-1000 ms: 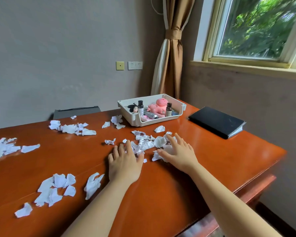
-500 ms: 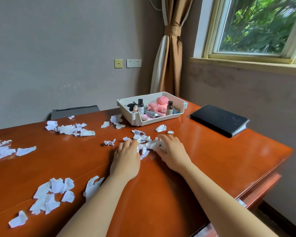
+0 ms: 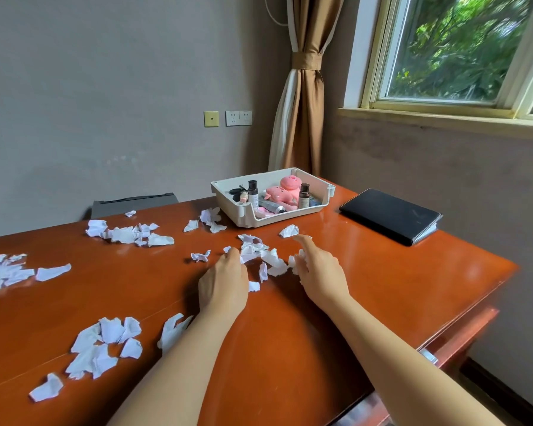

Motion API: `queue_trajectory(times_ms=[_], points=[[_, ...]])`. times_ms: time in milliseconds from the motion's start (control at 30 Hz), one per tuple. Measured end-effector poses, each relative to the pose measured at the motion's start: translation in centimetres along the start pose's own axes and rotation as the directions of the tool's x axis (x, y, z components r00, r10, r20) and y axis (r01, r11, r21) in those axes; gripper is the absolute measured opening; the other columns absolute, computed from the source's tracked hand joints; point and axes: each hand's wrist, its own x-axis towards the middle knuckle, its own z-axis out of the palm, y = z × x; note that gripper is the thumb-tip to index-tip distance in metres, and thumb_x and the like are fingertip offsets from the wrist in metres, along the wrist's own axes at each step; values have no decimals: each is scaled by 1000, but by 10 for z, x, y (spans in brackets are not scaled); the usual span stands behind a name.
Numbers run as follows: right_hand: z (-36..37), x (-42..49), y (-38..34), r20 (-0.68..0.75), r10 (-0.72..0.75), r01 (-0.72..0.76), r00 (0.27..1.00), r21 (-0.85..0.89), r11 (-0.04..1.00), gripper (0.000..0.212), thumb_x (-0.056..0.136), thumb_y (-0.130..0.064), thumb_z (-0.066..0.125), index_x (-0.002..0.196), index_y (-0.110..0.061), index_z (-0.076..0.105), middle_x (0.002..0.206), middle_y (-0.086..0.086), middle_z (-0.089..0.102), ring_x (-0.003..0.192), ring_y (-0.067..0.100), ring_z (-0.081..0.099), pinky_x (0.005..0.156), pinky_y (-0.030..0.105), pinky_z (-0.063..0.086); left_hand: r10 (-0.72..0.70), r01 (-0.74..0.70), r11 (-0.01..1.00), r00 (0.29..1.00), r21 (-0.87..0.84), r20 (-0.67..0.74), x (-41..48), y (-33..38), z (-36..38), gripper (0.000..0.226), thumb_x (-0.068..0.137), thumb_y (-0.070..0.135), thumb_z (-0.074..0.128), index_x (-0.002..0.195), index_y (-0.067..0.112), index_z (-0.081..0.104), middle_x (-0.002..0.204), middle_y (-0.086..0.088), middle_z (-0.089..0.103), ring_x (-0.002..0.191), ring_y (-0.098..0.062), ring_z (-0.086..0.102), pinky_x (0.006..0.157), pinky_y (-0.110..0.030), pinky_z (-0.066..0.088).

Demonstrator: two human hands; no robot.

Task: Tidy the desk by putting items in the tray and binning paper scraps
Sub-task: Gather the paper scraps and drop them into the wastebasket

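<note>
White torn paper scraps (image 3: 263, 256) lie bunched on the orange-brown desk (image 3: 382, 287) between my two hands. My left hand (image 3: 225, 281) rests palm down on the pile's left edge, fingers curled onto the scraps. My right hand (image 3: 317, 269) presses on the pile's right side with some scraps (image 3: 296, 262) bunched under its fingers and the index finger stretched toward a lone scrap (image 3: 289, 231). Behind the pile stands a white tray (image 3: 290, 216) that holds small bottles, a tube and a pink plush toy (image 3: 282, 192).
More scrap clusters lie at the back left (image 3: 126, 233), the far left (image 3: 6, 272) and the front left (image 3: 105, 345). A black notebook (image 3: 388, 215) sits at the right. A grey chair back (image 3: 133, 204) shows behind the desk. A curtain and window stand beyond.
Both hands slid forward and inward, pushing the scraps into a tighter bunch. The right hand's fingers went from spread flat to curled around scraps, index finger extended.
</note>
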Motion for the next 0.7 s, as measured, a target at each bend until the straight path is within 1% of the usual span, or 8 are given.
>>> queue_trajectory(times_ms=[100, 167, 267, 400, 467, 567, 633, 700], points=[[-1, 0, 1, -73, 57, -54, 996, 36, 998, 14, 95, -15, 46, 105, -14, 57, 97, 7, 68, 87, 31, 63, 68, 35, 50, 16, -18, 999, 999, -40, -33, -1, 1, -1, 34, 100, 23, 31, 124, 12, 52, 116, -5, 63, 97, -19, 62, 68, -25, 44], [-1, 0, 1, -73, 50, -48, 996, 24, 999, 12, 94, -18, 50, 90, -10, 59, 90, 5, 67, 79, 26, 62, 62, 32, 47, -1, -4, 996, 999, -94, -51, -2, 1, -3, 37, 99, 25, 32, 120, 9, 58, 113, -8, 65, 96, -20, 61, 73, -28, 49], [-1, 0, -1, -55, 43, -41, 998, 32, 999, 22, 93, -27, 55, 85, -7, 61, 87, 6, 66, 75, 23, 61, 64, 36, 52, 0, -9, 989, 998, -147, -63, -3, -2, -3, 40, 98, 32, 33, 100, 7, 65, 92, -6, 65, 80, -15, 57, 63, -25, 46], [-3, 0, -1, -64, 32, -29, 997, 45, 999, 26, 91, -30, 57, 82, -6, 62, 86, 6, 63, 75, 23, 60, 65, 37, 53, -4, -10, 985, 997, -171, -79, -1, -2, -2, 49, 100, 40, 29, 74, 12, 60, 69, 2, 55, 64, -12, 52, 47, -19, 34], [-2, 1, -1, -85, 35, -29, 996, 78, 997, 26, 90, -28, 59, 80, -4, 62, 86, 5, 59, 74, 23, 58, 64, 37, 52, -26, 10, 981, 996, -193, -81, 1, -3, 1, 47, 100, 33, 32, 75, 8, 62, 62, 2, 48, 56, -11, 47, 44, -18, 29], [-3, 4, 0, -90, 101, -88, 991, 135, 987, 26, 91, -24, 59, 80, -1, 62, 83, 5, 59, 73, 24, 58, 63, 35, 50, -9, -13, 965, 997, -264, -82, 1, -5, 2, 29, 97, 21, 45, 81, 6, 63, 63, 2, 46, 55, -11, 45, 44, -13, 28], [-5, 5, 2, -84, 150, -134, 985, 176, 975, 23, 91, -21, 58, 82, -1, 60, 82, 9, 63, 74, 27, 60, 65, 37, 51, 27, -44, 945, 998, -325, -55, 0, -5, 1, 18, 95, 15, 49, 81, 8, 58, 67, 0, 52, 60, -14, 57, 45, -11, 34], [-10, 4, 2, -93, 161, -139, 983, 208, 968, 18, 92, -17, 57, 80, -4, 56, 80, 7, 62, 74, 25, 60, 64, 35, 50, 41, -51, 930, 999, -364, -36, -1, -2, -5, 8, 95, 13, 50, 95, 12, 58, 82, -4, 62, 71, -17, 66, 49, -12, 44]])
